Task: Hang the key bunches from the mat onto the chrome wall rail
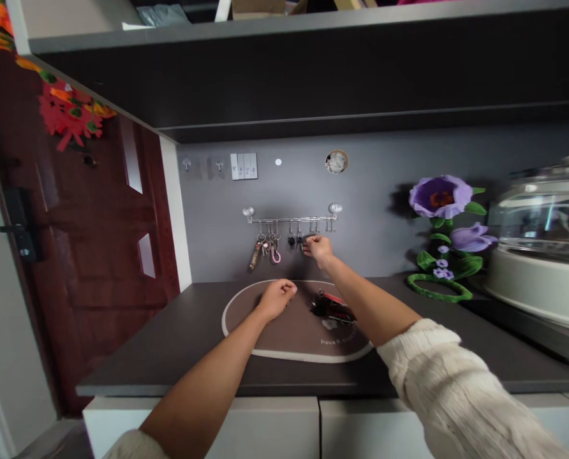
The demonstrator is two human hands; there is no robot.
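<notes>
A chrome hook rail [291, 218] is stuck on the grey wall, with several key bunches [265, 248] hanging from it. My right hand [319, 248] reaches up to the rail and pinches a dark key [305, 242] hanging near its middle. My left hand [279, 296] hovers above the oval brown mat [246, 322] on the counter, fingers curled in a loose fist; nothing shows in it. A dark bunch of keys with a red tag [331, 305] lies on the mat, partly behind my right forearm.
A purple fabric flower [441, 236] stands on the dark counter [179, 344] at the right, beside a large white appliance [543, 248]. A red-brown door [83, 242] is at the left. A dark cabinet hangs overhead. Switches [243, 166] are on the wall.
</notes>
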